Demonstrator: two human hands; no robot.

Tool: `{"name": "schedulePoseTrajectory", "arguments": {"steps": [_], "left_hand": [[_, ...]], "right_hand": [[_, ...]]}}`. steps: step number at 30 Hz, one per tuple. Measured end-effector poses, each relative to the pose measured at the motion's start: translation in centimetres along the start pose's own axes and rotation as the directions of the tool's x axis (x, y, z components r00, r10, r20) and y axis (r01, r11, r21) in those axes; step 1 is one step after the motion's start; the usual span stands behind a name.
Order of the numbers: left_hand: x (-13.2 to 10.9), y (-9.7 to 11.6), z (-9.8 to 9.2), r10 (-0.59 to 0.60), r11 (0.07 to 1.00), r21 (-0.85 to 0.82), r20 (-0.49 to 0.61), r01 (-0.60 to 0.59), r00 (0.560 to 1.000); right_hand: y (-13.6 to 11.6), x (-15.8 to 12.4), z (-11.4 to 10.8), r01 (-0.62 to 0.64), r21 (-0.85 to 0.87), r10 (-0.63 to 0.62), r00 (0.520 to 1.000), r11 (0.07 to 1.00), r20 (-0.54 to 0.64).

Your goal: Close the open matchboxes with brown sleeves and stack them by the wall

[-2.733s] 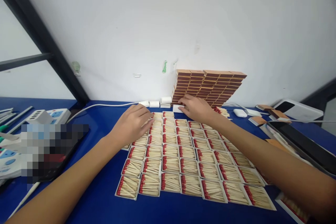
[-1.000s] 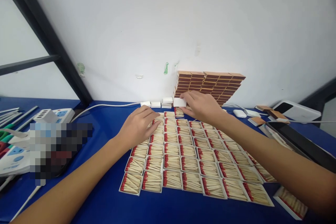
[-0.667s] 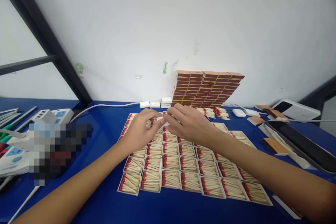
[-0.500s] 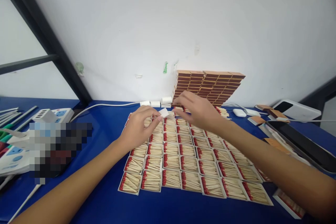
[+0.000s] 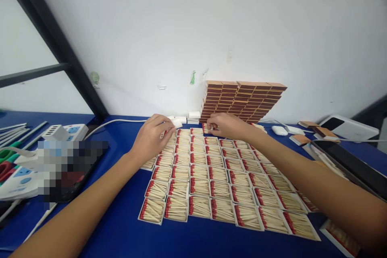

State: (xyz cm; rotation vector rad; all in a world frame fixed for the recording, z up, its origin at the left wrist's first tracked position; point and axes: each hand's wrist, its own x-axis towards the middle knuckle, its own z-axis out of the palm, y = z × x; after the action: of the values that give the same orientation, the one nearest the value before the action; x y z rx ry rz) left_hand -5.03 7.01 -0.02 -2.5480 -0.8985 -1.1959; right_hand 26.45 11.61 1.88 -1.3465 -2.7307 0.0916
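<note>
My left hand (image 5: pixel 154 135) pinches a small white matchbox tray (image 5: pixel 177 123) between thumb and fingers, above the far left of the rows. Whether matches lie in that tray I cannot see. My right hand (image 5: pixel 228 125) is over the back row, its fingers bent together at a tray of matches (image 5: pixel 207 128). Its fingertips partly cover that tray, and what they pinch is hidden. Below both hands, several open trays of red-headed matches (image 5: pixel 199 185) lie side by side in rows on the blue table (image 5: pixel 121 225).
Brown-sided matchboxes (image 5: pixel 242 98) are stacked against the wall. White trays (image 5: pixel 193 116) stand to their left. A power strip (image 5: pixel 75 132) and dark phone (image 5: pixel 87 173) lie left. At right are an earphone case (image 5: pixel 279 130), power bank (image 5: pixel 349 127) and another phone (image 5: pixel 353 165).
My left hand has moved left with the white tray. My right hand has come down onto the back row, its fingers closing at a tray of matches.
</note>
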Motion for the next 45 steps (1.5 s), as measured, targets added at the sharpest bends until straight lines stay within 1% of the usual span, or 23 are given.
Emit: {"name": "schedulePoseTrajectory", "arguments": {"steps": [6,11,13,15,18,20,22,24,26,29,31,33,37,42,45], "left_hand": [[0.0,-0.2,0.0,0.008,1.0,0.006,0.023,-0.008,1.0],[0.1,0.0,0.0,0.013,1.0,0.0,0.031,-0.013,0.999],[0.1,-0.1,0.0,0.018,1.0,-0.003,0.03,-0.018,0.999],[0.1,-0.1,0.1,0.021,1.0,-0.004,0.031,-0.021,0.999],[0.0,-0.2,0.2,0.021,1.0,0.003,0.039,-0.021,0.999],[0.0,-0.2,0.2,0.022,1.0,0.008,0.044,-0.022,0.999],[0.0,-0.1,0.2,0.027,1.0,0.01,0.046,-0.028,0.999],[0.0,0.0,0.2,0.032,0.999,0.009,0.049,-0.032,0.998],[0.1,0.1,0.2,0.03,1.0,0.003,0.054,-0.03,0.998],[0.2,0.3,0.2,0.018,1.0,-0.009,0.062,-0.017,0.998],[0.3,0.4,0.2,0.015,1.0,-0.013,0.064,-0.014,0.998],[0.3,0.4,0.2,0.011,1.0,-0.013,0.069,-0.011,0.998],[0.3,0.5,0.3,0.002,1.0,-0.016,0.086,-0.001,0.996],[0.1,0.5,0.3,0.022,1.0,-0.016,0.089,-0.02,0.996],[0.1,0.5,0.2,0.025,1.0,-0.015,0.09,-0.024,0.996]], "right_hand": [[-0.3,0.3,0.2,-0.009,-0.012,0.009,1.0,1.0,-0.005],[-0.1,1.0,1.1,-0.057,-0.064,0.055,0.998,0.996,-0.038],[-0.1,1.2,1.2,-0.076,-0.068,0.072,0.996,0.995,-0.05],[-0.1,0.9,0.8,-0.077,-0.058,0.073,0.995,0.995,-0.062],[0.3,-0.1,-0.5,-0.064,-0.01,0.063,0.995,0.998,-0.075],[0.9,-1.2,-1.4,-0.07,0.035,0.07,0.997,0.997,-0.02],[1.6,-2.3,-2.1,-0.093,0.068,0.087,0.992,0.993,0.087],[2.4,-3.2,-2.3,-0.118,0.075,0.104,0.979,0.99,0.175],[3.0,-3.9,-1.9,-0.129,0.075,0.11,0.97,0.989,0.215],[3.3,-4.2,-1.1,-0.153,0.099,0.127,0.966,0.983,0.225],[3.2,-4.1,-0.6,-0.18,0.104,0.156,0.967,0.978,0.201],[2.8,-3.8,-0.2,-0.188,0.069,0.176,0.973,0.98,0.148],[1.9,-3.0,0.4,-0.19,-0.076,0.193,0.98,0.979,0.041],[1.4,-2.3,1.4,-0.184,-0.236,0.181,0.983,0.954,-0.034],[1.6,-2.5,1.3,-0.184,-0.239,0.173,0.983,0.953,-0.066]]}}
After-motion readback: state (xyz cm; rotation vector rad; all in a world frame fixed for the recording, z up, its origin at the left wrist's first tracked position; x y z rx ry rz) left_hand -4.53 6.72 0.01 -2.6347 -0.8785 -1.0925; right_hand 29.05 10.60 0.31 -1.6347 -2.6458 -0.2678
